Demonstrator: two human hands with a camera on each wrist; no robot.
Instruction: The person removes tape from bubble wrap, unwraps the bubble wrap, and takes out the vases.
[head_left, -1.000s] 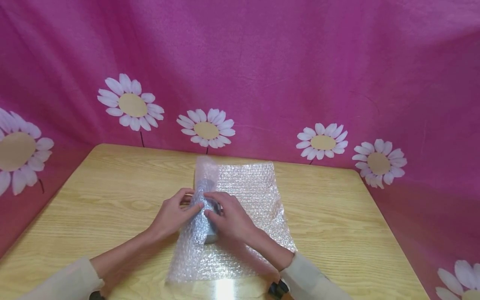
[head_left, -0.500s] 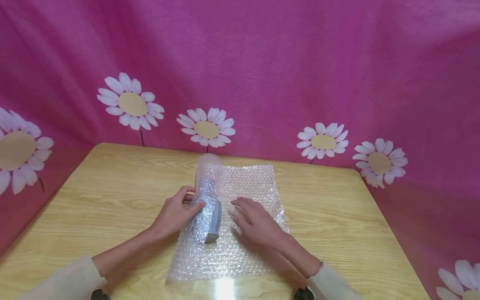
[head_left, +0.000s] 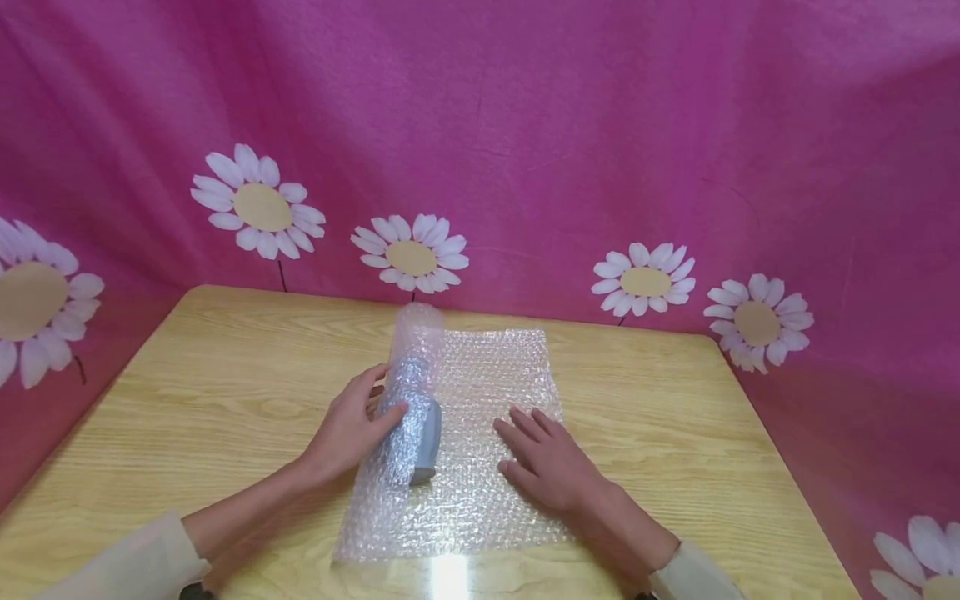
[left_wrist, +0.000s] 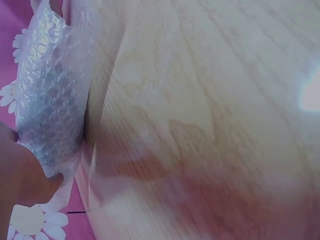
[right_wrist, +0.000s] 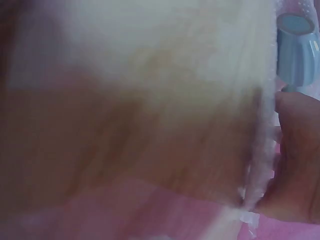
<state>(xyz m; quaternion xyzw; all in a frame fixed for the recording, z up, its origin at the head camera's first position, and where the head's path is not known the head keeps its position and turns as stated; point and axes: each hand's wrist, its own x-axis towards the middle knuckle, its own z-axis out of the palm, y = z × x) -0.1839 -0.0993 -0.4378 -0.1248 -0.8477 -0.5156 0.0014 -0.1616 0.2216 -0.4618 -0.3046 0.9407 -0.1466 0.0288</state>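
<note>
Blue vase [head_left: 431, 435], long axis approx. 12–6 o'clock, gripped thru bubble wrap [head_left: 491, 367] by L hand [head_left: 352, 427] (nearer, 9 o'clock); nothing held by R hand [head_left: 553, 464], fingers spread, 3–4 o'clock.

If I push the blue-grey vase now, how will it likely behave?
The blue-grey vase would probably tend to roll, lying on its side with a rounded body. The bubble wrap folded over it and the left hand gripping that wrap should limit this. Its exposed surface shines, so it may be slippery.
</note>
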